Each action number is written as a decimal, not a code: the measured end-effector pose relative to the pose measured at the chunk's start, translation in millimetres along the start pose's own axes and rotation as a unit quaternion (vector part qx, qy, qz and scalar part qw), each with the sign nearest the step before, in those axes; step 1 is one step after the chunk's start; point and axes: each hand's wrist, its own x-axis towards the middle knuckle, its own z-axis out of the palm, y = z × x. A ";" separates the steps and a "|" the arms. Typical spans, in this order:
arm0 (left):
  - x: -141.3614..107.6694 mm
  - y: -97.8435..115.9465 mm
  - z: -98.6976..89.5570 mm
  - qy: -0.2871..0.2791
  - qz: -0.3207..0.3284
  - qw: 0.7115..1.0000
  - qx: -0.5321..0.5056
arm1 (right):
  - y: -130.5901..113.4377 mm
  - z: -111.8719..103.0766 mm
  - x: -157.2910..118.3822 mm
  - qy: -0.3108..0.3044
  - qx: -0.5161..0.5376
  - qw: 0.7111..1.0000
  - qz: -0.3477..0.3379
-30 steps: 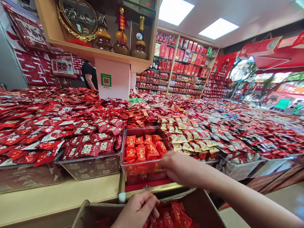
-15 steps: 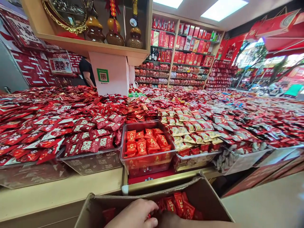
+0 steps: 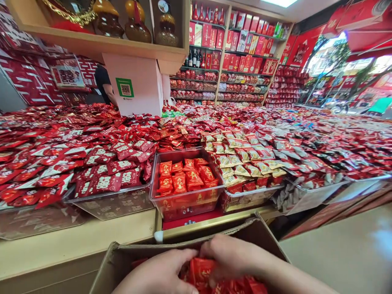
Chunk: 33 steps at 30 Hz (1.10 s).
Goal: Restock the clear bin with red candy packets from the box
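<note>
At the left, a clear tub point(image 3: 113, 205) heaped with maroon packets point(image 3: 104, 183) stands on the counter edge. Below and right of it is an open cardboard box point(image 3: 122, 256), and the left hand point(image 3: 161, 271) reaches into it, half open, thumb and forefinger spread apart beside red packets; whether it grips one cannot be told. Above that hand, beyond the box's far rim, sits a second clear tub, the middle tub point(image 3: 186, 207), part filled with red wrapped pieces point(image 3: 179, 183) printed in gold. Between the two hands, inside the box, shows a gold-printed red packet point(image 3: 200, 269). The right hand point(image 3: 231, 255) comes over it with bent fingers, touching it; a firm grip cannot be made out. Farther right, cream-and-gold packets point(image 3: 249, 155) overflow their tub point(image 3: 252, 200).
</note>
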 end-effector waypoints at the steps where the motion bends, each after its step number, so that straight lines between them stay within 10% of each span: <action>1: 1.6 4.3 0.0 -0.004 0.011 0.999 -0.042 | -2.7 -9.4 -5.8 0.010 0.048 0.999 -0.008; 9: 14.9 12.7 -1.6 0.105 0.070 0.958 -0.258 | 1.8 -13.0 -3.8 0.093 0.411 0.906 -0.045; 19: 11.5 25.4 -0.1 0.222 0.078 0.935 -0.265 | -2.6 -11.8 1.8 0.197 0.466 0.862 -0.032; 26: 14.3 26.5 4.1 0.219 0.046 0.873 -0.433 | -3.0 -7.1 -0.2 0.397 0.114 0.896 -0.164; 33: 18.0 28.4 10.0 0.236 0.085 0.840 -0.481 | -5.2 -9.1 -6.3 0.362 0.091 0.908 -0.189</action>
